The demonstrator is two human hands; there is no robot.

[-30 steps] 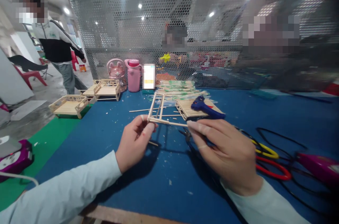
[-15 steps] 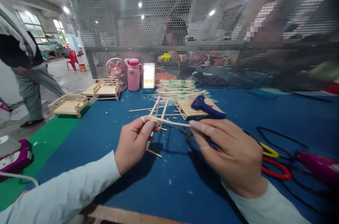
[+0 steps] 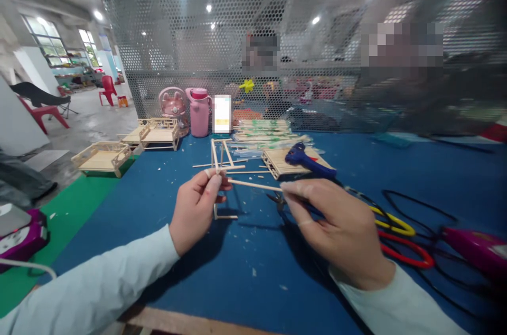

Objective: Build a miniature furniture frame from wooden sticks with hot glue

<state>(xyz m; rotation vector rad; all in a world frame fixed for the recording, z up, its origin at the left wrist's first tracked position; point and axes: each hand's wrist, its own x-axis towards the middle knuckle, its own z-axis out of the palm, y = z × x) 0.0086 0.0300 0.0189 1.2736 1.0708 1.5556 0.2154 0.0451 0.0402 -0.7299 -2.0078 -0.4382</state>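
Note:
My left hand pinches a small frame of thin wooden sticks in front of me, over the blue table. Some of the frame is hidden behind my fingers. In my right hand is the right end of a single wooden stick. The stick's left end points at my left fingertips, just right of the frame; whether it touches is hard to tell. Below the stick's right end lie dark pliers, partly covered by my right hand.
Behind are a slatted wooden piece with a blue-handled tool on it, bagged sticks, a pink bottle and wooden models. Red and yellow handles and black cable lie right.
The stick frame has turned and shifted left in my left hand. The single stick's left end has come away from it. At the far left, the standing person has moved mostly out of view.

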